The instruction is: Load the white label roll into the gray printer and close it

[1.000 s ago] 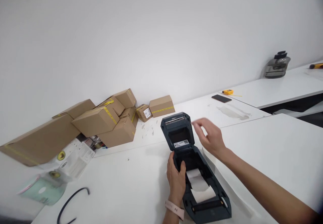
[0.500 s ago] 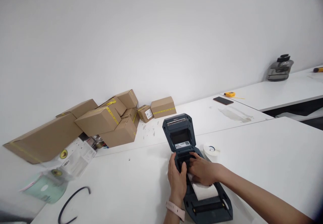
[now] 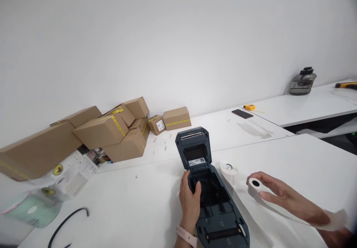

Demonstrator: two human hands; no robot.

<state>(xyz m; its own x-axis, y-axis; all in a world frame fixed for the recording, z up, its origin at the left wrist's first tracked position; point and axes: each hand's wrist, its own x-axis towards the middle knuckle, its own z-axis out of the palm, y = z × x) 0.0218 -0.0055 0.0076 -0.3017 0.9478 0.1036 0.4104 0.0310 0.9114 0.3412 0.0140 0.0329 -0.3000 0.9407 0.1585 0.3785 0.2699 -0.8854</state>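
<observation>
A dark label printer point(image 3: 214, 203) lies with its lid point(image 3: 193, 147) raised, and its inner bay shows no roll. My left hand point(image 3: 189, 199) rests on the printer's left edge, fingers and thumb apart. To the right of the printer, my right hand point(image 3: 276, 192) grips a small white paper roll point(image 3: 254, 188) between thumb and fingers. A loose strip trails from this roll under the right forearm. Another white roll point(image 3: 228, 169) sits beside the printer, with a long strip point(image 3: 251, 218) running toward the front edge.
Cardboard boxes point(image 3: 103, 130) are piled at the back left, near plastic packets point(image 3: 69, 175) and a black cable point(image 3: 67, 220). A phone point(image 3: 242, 113), yellow tape measure point(image 3: 249, 107) and jug point(image 3: 302, 82) stand at the back right.
My right hand has come out of the printer and moved right, bringing the small paper roll with it. My left hand stays at the printer's edge. The view has shifted slightly.
</observation>
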